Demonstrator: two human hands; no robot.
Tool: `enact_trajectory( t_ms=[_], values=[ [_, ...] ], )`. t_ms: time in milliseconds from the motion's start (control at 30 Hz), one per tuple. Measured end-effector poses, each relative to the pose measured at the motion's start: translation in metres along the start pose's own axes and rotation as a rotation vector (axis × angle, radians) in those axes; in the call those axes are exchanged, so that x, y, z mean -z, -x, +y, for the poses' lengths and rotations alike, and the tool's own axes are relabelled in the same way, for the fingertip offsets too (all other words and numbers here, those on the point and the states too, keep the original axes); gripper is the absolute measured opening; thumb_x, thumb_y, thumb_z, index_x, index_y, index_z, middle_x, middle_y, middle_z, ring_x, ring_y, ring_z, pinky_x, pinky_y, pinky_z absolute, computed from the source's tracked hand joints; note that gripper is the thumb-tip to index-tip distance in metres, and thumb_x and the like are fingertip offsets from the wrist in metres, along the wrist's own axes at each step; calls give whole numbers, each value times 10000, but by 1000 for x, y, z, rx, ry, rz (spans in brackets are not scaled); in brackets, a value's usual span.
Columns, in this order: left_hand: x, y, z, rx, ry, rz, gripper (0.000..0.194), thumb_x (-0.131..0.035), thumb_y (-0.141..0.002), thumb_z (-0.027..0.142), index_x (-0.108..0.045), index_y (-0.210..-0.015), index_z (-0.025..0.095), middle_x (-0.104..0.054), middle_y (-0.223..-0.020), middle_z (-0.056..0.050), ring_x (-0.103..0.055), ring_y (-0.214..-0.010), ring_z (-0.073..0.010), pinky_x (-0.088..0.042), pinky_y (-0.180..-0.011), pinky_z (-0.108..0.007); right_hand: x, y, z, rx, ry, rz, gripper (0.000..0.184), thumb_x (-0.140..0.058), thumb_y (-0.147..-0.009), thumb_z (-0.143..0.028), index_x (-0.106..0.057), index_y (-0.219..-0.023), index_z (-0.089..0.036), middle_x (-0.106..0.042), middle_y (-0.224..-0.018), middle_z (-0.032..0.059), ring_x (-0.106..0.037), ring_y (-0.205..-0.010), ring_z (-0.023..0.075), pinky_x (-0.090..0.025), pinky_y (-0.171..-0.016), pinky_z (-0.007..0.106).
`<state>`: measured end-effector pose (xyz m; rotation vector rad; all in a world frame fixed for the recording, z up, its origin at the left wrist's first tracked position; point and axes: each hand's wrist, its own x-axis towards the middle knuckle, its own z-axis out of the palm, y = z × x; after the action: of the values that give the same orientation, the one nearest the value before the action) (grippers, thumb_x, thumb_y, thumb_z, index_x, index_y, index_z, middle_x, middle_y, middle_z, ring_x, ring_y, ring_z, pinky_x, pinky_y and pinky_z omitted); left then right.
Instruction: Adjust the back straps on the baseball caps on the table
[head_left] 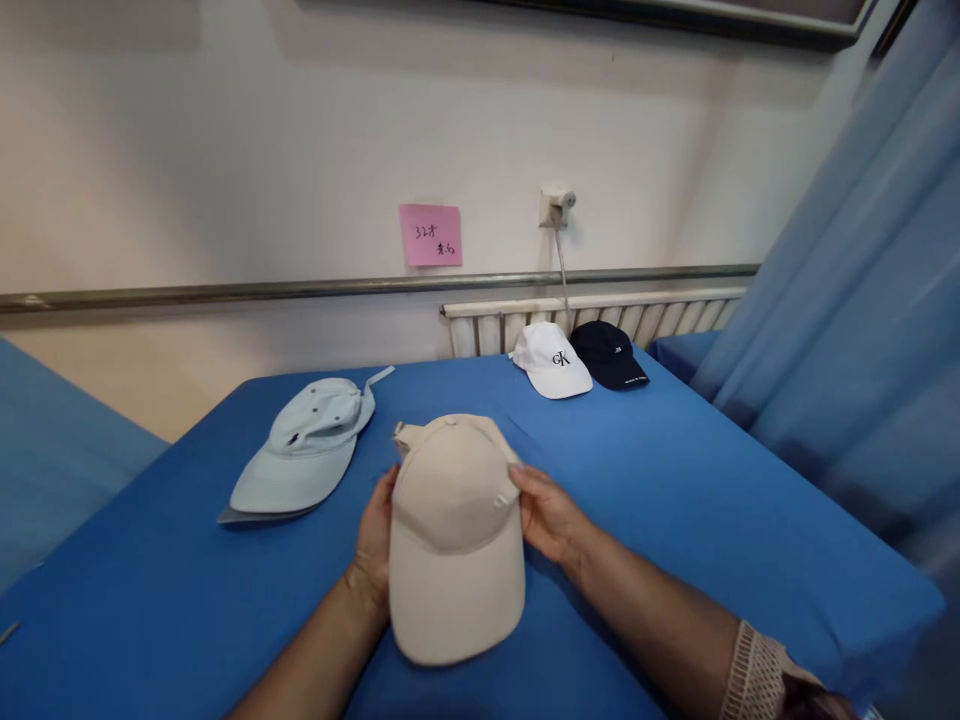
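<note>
A beige baseball cap (454, 530) sits in front of me over the blue table (675, 500), its brim pointing toward me. My left hand (375, 545) grips the cap's left side, fingers tucked under its edge. My right hand (546, 512) grips the right side, thumb on the crown. Both hands are closed on the cap.
A pale blue cap (304, 450) lies to the left on the table. A white cap with a black logo (553, 360) and a dark navy cap (610, 354) rest at the far edge by a radiator (675, 315). A blue curtain (862, 300) hangs on the right.
</note>
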<state>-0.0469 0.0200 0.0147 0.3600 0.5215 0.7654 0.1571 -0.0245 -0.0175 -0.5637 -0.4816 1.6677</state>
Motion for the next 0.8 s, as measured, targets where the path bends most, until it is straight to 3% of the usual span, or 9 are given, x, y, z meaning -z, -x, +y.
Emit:
enact_trajectory(
  t_ms=[67, 133, 267, 367, 467, 567, 633, 733, 800],
  values=[
    [-1, -6, -7, 70, 13, -2, 484, -545, -877, 427, -601, -1250, 123, -753, -1055, -125, -671, -1075, -329, -521, -952, -469, 8, -8, -12, 176, -72, 136, 350, -795, -729, -243, -682, -1056, -194, -744, -1035, 39, -683, -931, 193, -520, -896, 321],
    [-2, -11, -17, 72, -7, 43, 437, -558, -900, 348, -559, -1282, 136, -751, -1060, -119, -676, -1076, -306, -523, -963, -462, 18, -15, -22, 297, -103, 226, 428, -787, -721, -197, -652, -1125, -237, -735, -1085, 15, -680, -969, 187, -526, -906, 324],
    [-11, -13, -36, -1, -130, 181, 395, -618, -861, 112, -557, -1250, 135, -751, -1061, -104, -702, -1025, -264, -543, -968, -423, 29, -19, -32, 395, -49, 302, 541, -773, -718, -191, -594, -1221, -276, -704, -1168, 11, -665, -1036, 194, -538, -905, 342],
    [-20, -11, -33, -149, -256, 245, 345, -659, -817, 62, -607, -1158, 74, -752, -1022, -147, -724, -949, -269, -576, -928, -399, 36, -18, -41, 430, 33, 330, 734, -764, -720, -225, -452, -1372, -350, -664, -1231, 11, -659, -1036, 192, -555, -825, 333],
    [-26, -5, -2, -349, -313, 282, 302, -678, -806, 66, -631, -1104, 52, -757, -970, -149, -737, -857, -236, -607, -861, -339, 48, -18, -52, 495, 112, 430, 870, -762, -713, -261, -317, -1446, -410, -592, -1313, 16, -656, -1029, 175, -549, -779, 301],
    [-28, 5, 53, -560, -296, 311, 311, -630, -849, 81, -621, -1156, 124, -755, -1012, -78, -726, -847, -150, -600, -809, -209, 61, -21, -56, 440, 178, 487, 751, -769, -690, -293, -449, -1368, -335, -574, -1320, 51, -673, -947, 176, -546, -726, 289],
    [-23, 13, 92, -722, -293, 356, 282, -565, -879, 61, -626, -1148, 122, -750, -1002, -66, -719, -829, -140, -613, -750, -203, 65, -24, -50, 346, 235, 506, 597, -777, -670, -299, -569, -1226, -246, -629, -1230, 85, -678, -849, 173, -535, -669, 280],
    [-3, 26, 135, -821, -286, 606, 186, -532, -896, 41, -640, -1036, 96, -735, -889, -25, -699, -743, -108, -615, -668, -189, 63, -27, -37, 258, 348, 469, 446, -785, -635, -298, -638, -1039, -180, -687, -1088, 102, -663, -715, 151, -503, -607, 266],
    [17, 34, 147, -821, -278, 723, 137, -531, -892, 25, -618, -983, 80, -705, -796, -9, -671, -660, -88, -593, -582, -150, 60, -28, -29, 242, 419, 430, 412, -786, -613, -304, -649, -977, -170, -708, -1003, 88, -644, -642, 134, -478, -581, 258]
  ],
)
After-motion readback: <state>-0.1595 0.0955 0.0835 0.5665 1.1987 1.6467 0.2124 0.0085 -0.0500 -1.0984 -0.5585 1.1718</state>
